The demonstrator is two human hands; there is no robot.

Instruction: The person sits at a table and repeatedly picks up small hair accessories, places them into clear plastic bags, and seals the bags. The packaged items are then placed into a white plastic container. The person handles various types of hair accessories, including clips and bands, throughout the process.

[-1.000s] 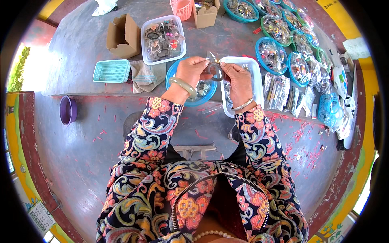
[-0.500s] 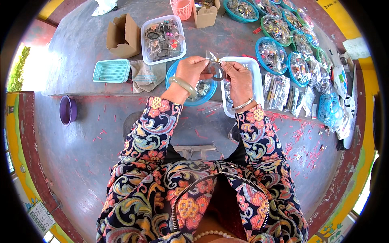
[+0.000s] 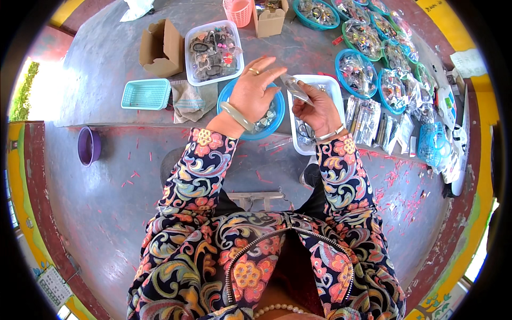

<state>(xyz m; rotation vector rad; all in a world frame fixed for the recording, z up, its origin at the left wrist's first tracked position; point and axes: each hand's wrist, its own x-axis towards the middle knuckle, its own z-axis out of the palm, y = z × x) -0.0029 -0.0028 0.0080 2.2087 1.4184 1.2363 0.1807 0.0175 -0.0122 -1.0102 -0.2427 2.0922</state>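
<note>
A: How does the left hand (image 3: 250,98) look on your feed?

B: From my end, I see its fingers spread apart and the thumb standing away from them, gripping nothing that I can make out. In my view it covers part of the blue bowl (image 3: 261,136).

A: And the right hand (image 3: 318,111)?

B: It pinches a small clear packet (image 3: 297,89), with the thumb on one side and the fingers curled in behind. I have the packet tilted, its upper end just beside the left hand.

A: Can you tell me what's inside it?

B: Not fairly; it's too small and shiny on my screen, so I won't say.

A: Where is the packet against the other things?

B: I see it in front of the white tray (image 3: 320,78), which sits just right of the blue bowl.

A: What else do you have close by?

B: Right of that tray, a row of bagged items (image 3: 365,120). Up and to the left, a second tray (image 3: 216,80) full of packets, beside a cardboard box (image 3: 169,48). Nearer me, a grey cloth (image 3: 186,101) lies next to a turquoise basket (image 3: 145,95).
</note>
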